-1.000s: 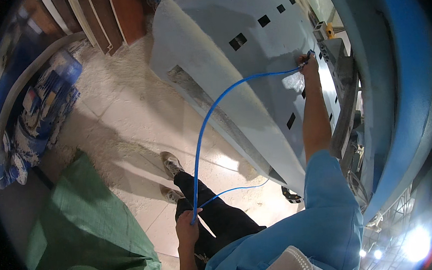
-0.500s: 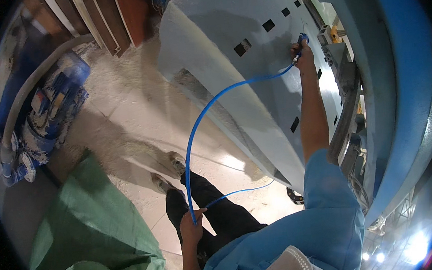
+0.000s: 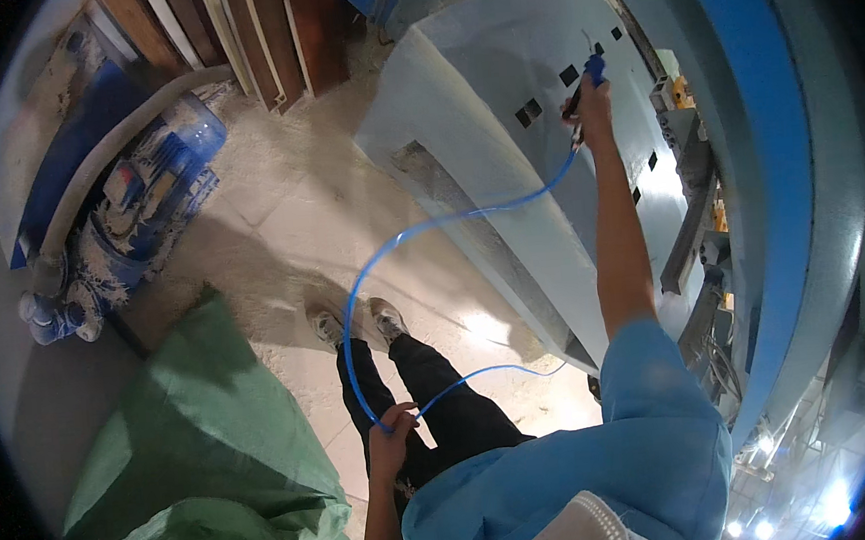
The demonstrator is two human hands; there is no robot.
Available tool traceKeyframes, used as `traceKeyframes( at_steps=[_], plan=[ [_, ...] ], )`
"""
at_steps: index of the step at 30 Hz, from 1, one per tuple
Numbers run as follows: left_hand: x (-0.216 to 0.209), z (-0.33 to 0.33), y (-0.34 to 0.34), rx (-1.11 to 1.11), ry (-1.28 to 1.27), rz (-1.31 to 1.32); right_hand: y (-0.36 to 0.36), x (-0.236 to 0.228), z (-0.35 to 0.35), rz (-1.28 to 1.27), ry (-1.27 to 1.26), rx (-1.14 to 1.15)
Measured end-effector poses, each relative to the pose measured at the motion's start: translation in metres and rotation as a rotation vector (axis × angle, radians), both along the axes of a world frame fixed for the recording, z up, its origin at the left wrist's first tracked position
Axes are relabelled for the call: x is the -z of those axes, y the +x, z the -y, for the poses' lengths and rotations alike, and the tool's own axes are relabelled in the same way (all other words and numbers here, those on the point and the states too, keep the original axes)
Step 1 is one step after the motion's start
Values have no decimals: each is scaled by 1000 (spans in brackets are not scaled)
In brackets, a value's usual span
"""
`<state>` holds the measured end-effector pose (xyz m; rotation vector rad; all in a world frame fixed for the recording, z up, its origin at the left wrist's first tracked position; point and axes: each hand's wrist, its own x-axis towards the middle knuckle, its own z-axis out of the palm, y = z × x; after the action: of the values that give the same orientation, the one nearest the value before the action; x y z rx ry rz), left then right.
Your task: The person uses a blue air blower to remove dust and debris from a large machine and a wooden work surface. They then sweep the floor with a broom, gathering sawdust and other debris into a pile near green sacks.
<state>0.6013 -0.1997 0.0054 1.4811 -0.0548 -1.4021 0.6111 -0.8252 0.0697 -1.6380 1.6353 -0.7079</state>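
My right hand (image 3: 592,108), at the end of my outstretched arm, is wrapped round a blue air blow gun (image 3: 594,66) with a thin nozzle pointing away from me. A blue air hose (image 3: 405,234) runs from the gun's base in a wide loop back to my left hand (image 3: 392,437). That hand is closed on the hose in front of my dark trousers. From it, the hose goes on to the right and passes out of sight by the machine. Beneath the gun lies a sloping grey-blue machine panel (image 3: 497,45) with several dark square holes; the nozzle seems apart from it.
Left of me stands a dust-covered blue motor unit (image 3: 151,194) with a grey pipe (image 3: 108,152). A green sack (image 3: 197,417) lies at the lower left. Wooden boards (image 3: 266,41) lean at the back. A large curved blue machine frame (image 3: 775,146) rises at the right. Dust covers the floor (image 3: 267,201).
The view has shifted, and my feet now stand differently. My right hand has moved with the gun over the panel, its wrist turned. The hose loop hangs lower and wider.
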Motion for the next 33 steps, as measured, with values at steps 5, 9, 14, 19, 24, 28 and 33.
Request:
traceKeyframes(
  at_steps=[5,9,14,19,24,28,33],
  plan=[
    [-8,-11,41,-136,44,-85,63,-15,-81,-662,-338,-401],
    [-23,-17,60,15,31,18,125,-26,-102,-876,-422,-668],
    [-49,-12,69,269,31,186,180,-38,-80,-1113,-265,-699],
    [-54,0,86,370,22,253,195,-35,-44,-1287,-277,-694],
    [-48,11,98,451,40,321,192,-23,-4,-1286,-299,-635],
    [-47,24,101,481,61,294,191,-17,28,-1276,-264,-590],
    [-46,55,111,453,58,314,190,-10,65,-1345,-258,-541]
  ],
)
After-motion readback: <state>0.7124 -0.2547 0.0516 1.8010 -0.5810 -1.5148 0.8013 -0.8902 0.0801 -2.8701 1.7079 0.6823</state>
